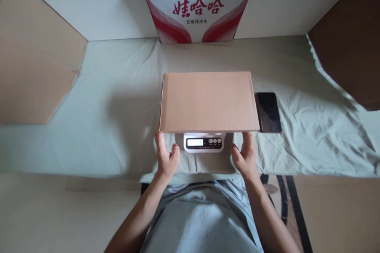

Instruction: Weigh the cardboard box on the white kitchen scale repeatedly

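Observation:
A plain brown cardboard box point(209, 102) sits level over a white digital scale point(203, 150), hiding its platform. The front panel of the scale shows, with a lit display and small round buttons. My left hand point(166, 160) is at the box's near left corner, its fingers reaching under the edge. At the near right side, my right hand point(246, 157) likewise has its fingers going beneath the box. Both thumbs stand apart from the cardboard, pointing inward. The fingertips are hidden by the box, and whether it rests fully on the scale is not visible.
A black phone point(268, 112) lies just right of the box. Behind stands a white and red carton point(198, 8) against the wall. Large cardboard panels point(38, 55) flank the left and right. Wrinkled pale green cloth point(311, 138) covers the table, whose front edge is near my body.

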Demonstrator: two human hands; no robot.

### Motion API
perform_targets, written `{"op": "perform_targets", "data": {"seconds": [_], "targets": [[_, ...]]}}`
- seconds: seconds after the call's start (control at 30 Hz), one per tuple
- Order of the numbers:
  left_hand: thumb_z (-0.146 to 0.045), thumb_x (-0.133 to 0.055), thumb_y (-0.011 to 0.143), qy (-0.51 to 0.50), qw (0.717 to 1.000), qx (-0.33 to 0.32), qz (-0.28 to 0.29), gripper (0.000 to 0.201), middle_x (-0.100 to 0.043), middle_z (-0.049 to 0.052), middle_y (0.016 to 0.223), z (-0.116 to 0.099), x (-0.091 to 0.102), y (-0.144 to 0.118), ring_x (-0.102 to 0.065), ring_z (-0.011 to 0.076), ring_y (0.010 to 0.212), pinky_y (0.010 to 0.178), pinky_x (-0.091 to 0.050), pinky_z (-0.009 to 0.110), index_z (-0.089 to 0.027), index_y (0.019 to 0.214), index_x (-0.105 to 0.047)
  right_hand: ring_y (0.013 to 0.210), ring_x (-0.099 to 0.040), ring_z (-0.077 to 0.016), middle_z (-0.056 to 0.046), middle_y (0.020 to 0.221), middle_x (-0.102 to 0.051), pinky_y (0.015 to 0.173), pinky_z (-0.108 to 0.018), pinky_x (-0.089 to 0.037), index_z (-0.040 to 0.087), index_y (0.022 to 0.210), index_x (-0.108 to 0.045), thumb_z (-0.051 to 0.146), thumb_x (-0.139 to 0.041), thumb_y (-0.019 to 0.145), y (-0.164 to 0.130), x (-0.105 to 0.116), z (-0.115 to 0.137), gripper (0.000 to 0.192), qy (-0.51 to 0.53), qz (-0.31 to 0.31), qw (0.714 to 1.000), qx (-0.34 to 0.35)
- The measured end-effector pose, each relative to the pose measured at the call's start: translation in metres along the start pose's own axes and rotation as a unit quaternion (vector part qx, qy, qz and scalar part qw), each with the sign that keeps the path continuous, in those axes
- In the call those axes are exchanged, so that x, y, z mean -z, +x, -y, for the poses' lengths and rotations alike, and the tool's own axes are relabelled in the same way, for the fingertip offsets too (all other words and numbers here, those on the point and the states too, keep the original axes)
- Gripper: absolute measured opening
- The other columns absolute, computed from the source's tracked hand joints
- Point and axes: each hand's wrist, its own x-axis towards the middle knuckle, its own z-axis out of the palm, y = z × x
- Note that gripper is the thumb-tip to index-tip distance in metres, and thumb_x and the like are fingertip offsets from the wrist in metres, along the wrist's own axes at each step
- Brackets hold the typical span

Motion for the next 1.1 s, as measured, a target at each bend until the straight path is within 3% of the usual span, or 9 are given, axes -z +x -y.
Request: {"op": "perform_targets", "data": {"seconds": [0.13, 0.23, 0.33, 0.47, 0.8, 0.97, 1.1], "targets": [[-0.004, -0.048, 0.073, -0.019, 0.999, -0.027, -0.032, 0.075, -0.041, 0.011, 0.152, 0.006, 0.005, 0.014, -0.041, 0.0237, 0.142, 0.12, -0.031, 0.043, -0.026, 0.143, -0.033, 0.132, -0.046, -0.0318, -0.012, 0.141, -0.051, 0.112, -0.06, -0.035, 0.025, 0.139, -0.041, 0.023, -0.053, 0.078, 0.009, 0.005, -0.001, 0.062, -0.026, -0.013, 1.0, -0.003], [-0.003, -0.045, 0.073, -0.013, 0.998, -0.041, -0.038, 0.077, -0.046, 0.011, 0.147, 0.013, 0.008, 0.024, -0.048, 0.0211, 0.136, 0.117, -0.036, 0.04, -0.027, 0.144, -0.03, 0.133, -0.046, -0.0295, -0.011, 0.142, -0.049, 0.111, -0.057, -0.036, 0.025, 0.139, -0.04, 0.017, -0.05, 0.075, 0.014, 0.007, -0.003, 0.065, -0.042, -0.02, 0.999, -0.013], [-0.002, -0.044, 0.074, 0.012, 0.999, -0.031, -0.033, 0.077, -0.051, 0.01, 0.142, 0.025, 0.008, 0.026, -0.052, 0.0181, 0.132, 0.115, -0.039, 0.037, -0.028, 0.145, -0.03, 0.12, -0.053, -0.0273, -0.01, 0.124, -0.058, 0.106, -0.055, -0.041, 0.023, 0.127, -0.049, 0.017, -0.049, 0.073, 0.014, 0.004, -0.005, 0.055, -0.062, -0.023, 0.997, -0.033], [-0.004, -0.047, 0.077, 0.059, 0.998, -0.007, -0.028, 0.076, -0.046, 0.009, 0.149, 0.041, 0.006, 0.021, -0.045, 0.0178, 0.139, 0.118, -0.034, 0.037, -0.029, 0.147, -0.029, 0.093, -0.057, -0.0238, -0.008, 0.1, -0.059, 0.089, -0.049, -0.05, 0.02, 0.111, -0.054, 0.018, -0.05, 0.072, 0.011, -0.002, -0.007, 0.039, -0.106, -0.01, 0.99, -0.091], [-0.002, -0.049, 0.076, 0.087, 0.996, 0.01, -0.032, 0.077, -0.047, 0.008, 0.15, 0.043, 0.005, 0.019, -0.044, 0.0184, 0.14, 0.118, -0.034, 0.036, -0.028, 0.145, -0.033, 0.079, -0.051, -0.0195, -0.004, 0.09, -0.054, 0.077, -0.041, -0.05, 0.02, 0.105, -0.053, 0.016, -0.048, 0.072, 0.013, -0.004, -0.003, 0.033, -0.123, 0.004, 0.989, -0.083], [-0.001, -0.048, 0.074, 0.02, 0.999, 0.005, -0.041, 0.073, -0.053, 0.008, 0.143, 0.04, 0.007, 0.021, -0.05, 0.018, 0.134, 0.116, -0.038, 0.036, -0.027, 0.141, -0.039, 0.096, -0.056, -0.0235, -0.007, 0.102, -0.059, 0.092, -0.05, -0.048, 0.021, 0.11, -0.055, 0.018, -0.052, 0.073, 0.01, -0.003, -0.009, 0.038, -0.071, -0.015, 0.994, -0.083], [0.001, -0.046, 0.072, -0.033, 0.998, -0.017, -0.052, 0.072, -0.054, 0.007, 0.141, 0.025, 0.014, 0.021, -0.055, 0.0171, 0.129, 0.113, -0.042, 0.036, -0.03, 0.137, -0.044, 0.127, -0.05, -0.027, -0.009, 0.131, -0.055, 0.11, -0.056, -0.038, 0.026, 0.13, -0.048, 0.027, -0.058, 0.078, 0.008, 0.003, -0.012, 0.053, 0.088, -0.038, 0.993, -0.067]]}}
